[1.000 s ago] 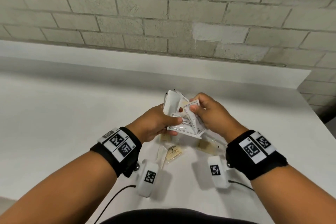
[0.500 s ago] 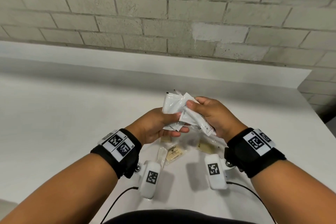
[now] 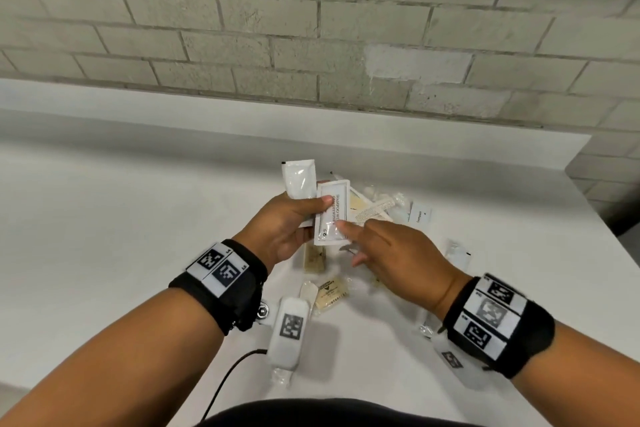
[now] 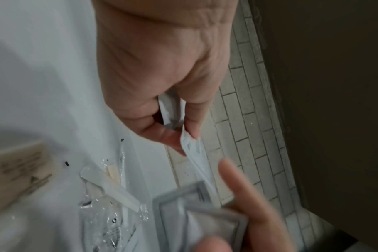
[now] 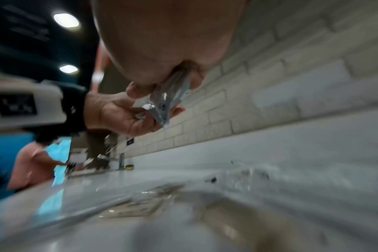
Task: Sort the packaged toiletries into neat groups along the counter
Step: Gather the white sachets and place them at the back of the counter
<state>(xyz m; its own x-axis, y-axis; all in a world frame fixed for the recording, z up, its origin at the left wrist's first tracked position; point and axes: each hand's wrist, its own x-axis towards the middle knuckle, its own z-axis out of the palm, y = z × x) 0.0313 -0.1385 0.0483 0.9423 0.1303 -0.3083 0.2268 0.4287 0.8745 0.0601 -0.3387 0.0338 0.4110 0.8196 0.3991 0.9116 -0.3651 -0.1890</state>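
The left hand (image 3: 284,229) is held above the middle of the counter (image 3: 104,218), fingers and thumb curled round a small fan of sachets: a plain white sachet (image 3: 299,178) at the back and a printed shampoo sachet (image 3: 332,215) in front. These look light, thin, limp and slick, so they are best pinched flat near a sealed edge. To the right, the right hand (image 3: 398,253) pinches the shampoo sachet's lower corner with its fingertips. Beneath and beyond the hands, toward the counter's right end, lie unsorted wrapped soaps (image 3: 330,293), a comb packet (image 3: 375,213) and clear-wrapped pieces. No containers are visible.
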